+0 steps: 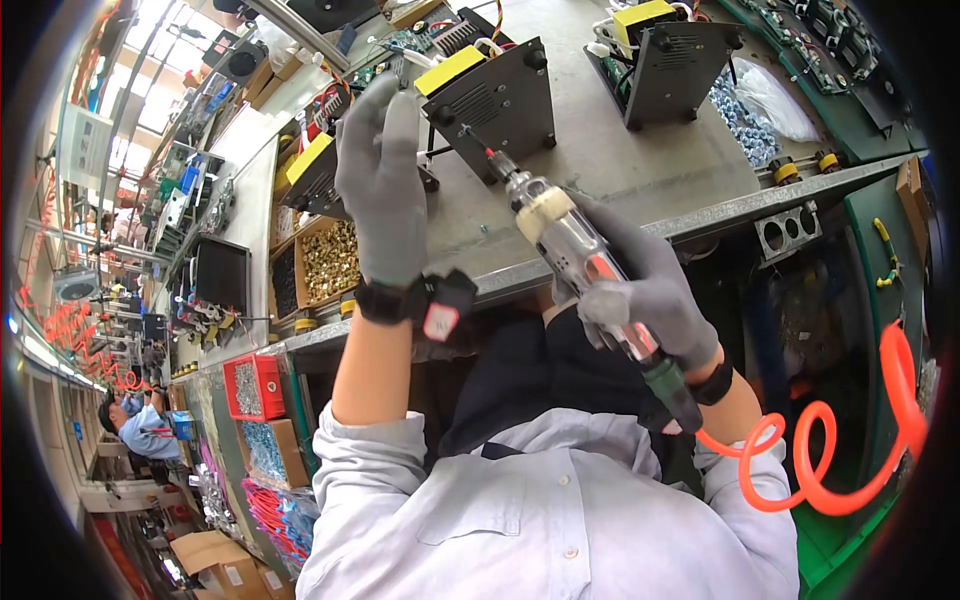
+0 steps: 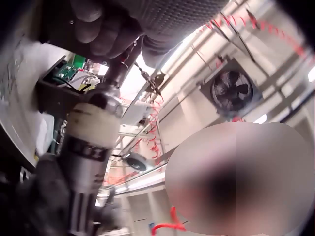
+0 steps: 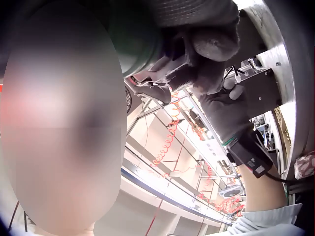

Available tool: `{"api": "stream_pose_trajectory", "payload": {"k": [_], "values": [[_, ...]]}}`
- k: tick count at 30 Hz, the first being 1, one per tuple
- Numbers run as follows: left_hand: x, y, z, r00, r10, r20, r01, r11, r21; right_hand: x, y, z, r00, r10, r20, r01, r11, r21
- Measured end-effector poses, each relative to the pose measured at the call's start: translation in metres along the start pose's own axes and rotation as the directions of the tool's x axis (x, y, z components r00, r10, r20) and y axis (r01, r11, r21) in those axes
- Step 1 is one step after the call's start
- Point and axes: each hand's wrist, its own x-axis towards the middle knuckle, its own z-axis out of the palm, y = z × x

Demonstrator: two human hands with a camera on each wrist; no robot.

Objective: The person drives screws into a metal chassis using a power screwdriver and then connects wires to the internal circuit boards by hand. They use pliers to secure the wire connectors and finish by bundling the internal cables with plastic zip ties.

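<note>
The head view is bright and mostly sharp, daylight glaring through windows at upper left, its edges bowed and black; both wrist views look softer, with shadowed gloves, blown-out ceiling light and smooth blurred patches hiding detail

Head view from above the screwdriver, facing down, both wrist views close to it, facing up, sharing the ceiling beyond it
</note>
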Motion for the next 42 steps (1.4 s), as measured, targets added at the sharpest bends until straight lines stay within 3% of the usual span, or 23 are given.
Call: {"api": "stream_pose_trajectory", "payload": {"k": [1,2,4,19,30,32,36,38,39,40,41,42], "values": [[0.010,-0.003,0.003,0.992,0.121,-0.017,-0.121,0.992,0.027,0.003,0.001,0.001,1.000,-0.009,-0.009,0.009,1.000,0.008],[0.018,-0.012,0.006,0.993,0.121,-0.018,-0.120,0.992,0.026,0.005,0.001,0.002,1.000,-0.009,-0.009,0.009,1.000,0.007],[0.025,-0.023,0.011,0.917,0.375,0.139,-0.399,0.838,0.373,0.009,0.000,0.003,1.000,0.006,0.022,-0.007,0.999,0.037],[0.025,-0.023,0.007,0.950,0.276,0.142,-0.308,0.896,0.321,0.006,0.003,0.010,1.000,0.031,0.002,-0.031,0.990,0.135],[0.024,-0.020,0.007,0.960,0.236,0.151,-0.275,0.900,0.340,0.011,0.003,0.020,0.998,0.039,-0.046,-0.035,0.997,0.074],[0.023,-0.020,0.005,0.962,0.218,0.163,-0.250,0.946,0.207,0.011,0.003,0.020,0.998,0.031,-0.049,-0.027,0.997,0.079],[0.006,-0.032,-0.013,0.917,0.365,0.163,-0.384,0.918,0.104,0.006,-0.001,0.015,0.999,0.031,-0.026,-0.029,0.995,0.096],[-0.022,-0.022,-0.027,0.984,0.177,0.002,-0.174,0.968,0.180,-0.002,0.004,0.000,1.000,0.024,0.006,-0.024,0.995,0.092],[-0.031,-0.027,-0.038,0.984,0.176,-0.003,-0.173,0.968,0.182,-0.008,0.002,-0.006,0.998,0.057,-0.002,-0.057,0.997,0.051],[-0.040,-0.041,-0.053,0.946,0.164,0.279,-0.265,0.888,0.377,-0.015,0.000,-0.012,0.996,0.093,-0.010,-0.093,0.996,0.009],[-0.047,-0.055,-0.061,0.844,0.077,0.531,-0.393,0.762,0.515,-0.018,0.006,-0.017,0.995,0.078,-0.055,-0.079,0.996,-0.027],[-0.053,-0.066,-0.060,0.849,0.073,0.524,-0.385,0.764,0.518,-0.022,0.006,-0.021,0.995,0.084,-0.052,-0.086,0.996,-0.033]]}}
